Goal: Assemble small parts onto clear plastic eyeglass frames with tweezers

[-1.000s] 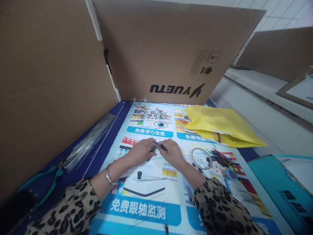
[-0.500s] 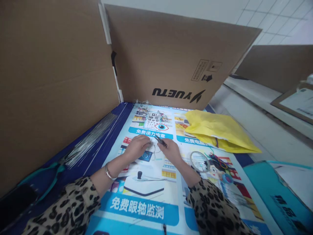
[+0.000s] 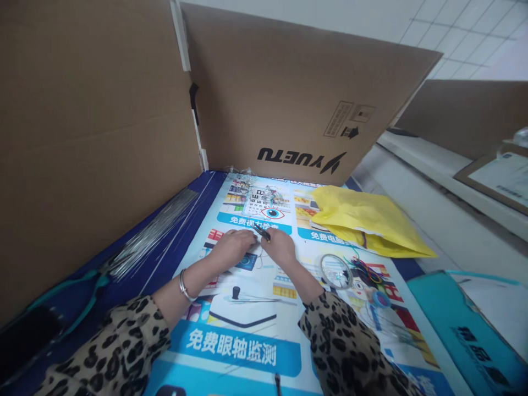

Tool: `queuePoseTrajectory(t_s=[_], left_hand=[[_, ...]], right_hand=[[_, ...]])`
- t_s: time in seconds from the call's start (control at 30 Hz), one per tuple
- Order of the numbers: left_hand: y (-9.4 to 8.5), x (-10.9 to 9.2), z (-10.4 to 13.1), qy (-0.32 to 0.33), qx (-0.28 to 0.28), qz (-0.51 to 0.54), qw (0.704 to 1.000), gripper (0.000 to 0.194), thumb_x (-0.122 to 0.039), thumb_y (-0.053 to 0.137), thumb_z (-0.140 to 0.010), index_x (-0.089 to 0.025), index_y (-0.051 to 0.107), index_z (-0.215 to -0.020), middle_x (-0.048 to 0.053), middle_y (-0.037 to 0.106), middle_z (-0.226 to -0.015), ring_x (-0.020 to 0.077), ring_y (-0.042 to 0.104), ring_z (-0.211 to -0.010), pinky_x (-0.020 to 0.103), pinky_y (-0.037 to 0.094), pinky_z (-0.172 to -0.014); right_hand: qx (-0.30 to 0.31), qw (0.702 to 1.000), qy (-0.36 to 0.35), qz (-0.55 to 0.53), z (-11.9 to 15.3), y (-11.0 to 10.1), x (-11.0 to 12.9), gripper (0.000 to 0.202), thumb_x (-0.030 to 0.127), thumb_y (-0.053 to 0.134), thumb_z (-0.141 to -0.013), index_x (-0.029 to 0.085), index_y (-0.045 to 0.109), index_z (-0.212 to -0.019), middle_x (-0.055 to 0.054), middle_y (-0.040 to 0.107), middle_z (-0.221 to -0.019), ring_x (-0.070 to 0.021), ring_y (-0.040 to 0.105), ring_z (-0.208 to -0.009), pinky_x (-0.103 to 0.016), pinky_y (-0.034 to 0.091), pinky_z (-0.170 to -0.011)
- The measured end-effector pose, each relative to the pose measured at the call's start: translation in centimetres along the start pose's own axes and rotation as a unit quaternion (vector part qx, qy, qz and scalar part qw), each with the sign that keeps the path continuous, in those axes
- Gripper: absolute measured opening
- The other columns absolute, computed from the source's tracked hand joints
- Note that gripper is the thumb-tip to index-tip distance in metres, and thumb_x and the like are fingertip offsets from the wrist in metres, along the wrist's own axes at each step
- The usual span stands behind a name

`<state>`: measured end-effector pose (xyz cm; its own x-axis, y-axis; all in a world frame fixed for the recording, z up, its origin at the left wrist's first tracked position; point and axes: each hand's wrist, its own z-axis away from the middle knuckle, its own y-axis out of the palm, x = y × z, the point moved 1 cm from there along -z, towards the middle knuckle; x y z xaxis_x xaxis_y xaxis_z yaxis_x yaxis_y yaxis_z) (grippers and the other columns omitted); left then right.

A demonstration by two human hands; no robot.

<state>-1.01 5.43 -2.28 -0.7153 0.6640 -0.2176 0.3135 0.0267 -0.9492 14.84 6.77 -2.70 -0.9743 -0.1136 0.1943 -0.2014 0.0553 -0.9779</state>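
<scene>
My right hand (image 3: 279, 247) is closed around small dark pliers (image 3: 262, 232), whose jaws point up and left toward my other hand. Over the printed sheet (image 3: 247, 286), my left hand (image 3: 234, 247) is closed in a pinch, its fingertips beside the plier jaws. A thin wire (image 3: 259, 260) curves below the fingertips; its end at the left fingers is too fine to see clearly. Further back lies a tangle of shaped wire pieces (image 3: 243, 179). A bundle of straight silvery wires (image 3: 154, 234) rests to the left on the blue surface.
Cardboard panels (image 3: 309, 99) wall off the back and left. Teal-handled pliers (image 3: 82, 297) lie at left near a black object (image 3: 31, 338). To the right are a yellow bag (image 3: 371, 220), a round clear ring (image 3: 336, 271), coloured cords (image 3: 369, 270) and a teal box (image 3: 462, 324).
My right hand has shifted slightly left with the pliers, bringing the jaws closer to my left fingertips. The left hand has stayed nearly in place.
</scene>
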Motion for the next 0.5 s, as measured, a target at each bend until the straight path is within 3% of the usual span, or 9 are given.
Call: queuePoseTrajectory(t_s=[0.37, 0.5], left_hand=[[0.25, 0.07, 0.33, -0.009, -0.012, 0.001, 1.0, 0.02, -0.012, 0.043, -0.081, -0.021, 0.056, -0.094, 0.004, 0.061, -0.1, 0.018, 0.052, -0.102, 0.033, 0.035, -0.084], [0.76, 0.8, 0.34, -0.004, -0.055, 0.088, 0.995, 0.023, -0.015, 0.045, -0.081, -0.023, 0.059, -0.097, 0.003, 0.061, -0.108, 0.0176, 0.052, -0.105, 0.034, 0.037, -0.089]], right_hand=[[-0.029, 1.0, 0.003, -0.008, 0.22, 0.16, 0.18, 0.013, 0.027, 0.046, -0.075, 0.02, 0.057, -0.079, -0.004, 0.063, -0.077, -0.0158, 0.054, -0.071, -0.025, 0.028, -0.056], [-0.081, 0.994, -0.017, -0.067, 0.65, 0.3, -0.28, 0.01, 0.025, 0.047, -0.073, 0.02, 0.056, -0.073, -0.002, 0.059, -0.071, -0.0154, 0.051, -0.069, -0.025, 0.029, -0.058]])
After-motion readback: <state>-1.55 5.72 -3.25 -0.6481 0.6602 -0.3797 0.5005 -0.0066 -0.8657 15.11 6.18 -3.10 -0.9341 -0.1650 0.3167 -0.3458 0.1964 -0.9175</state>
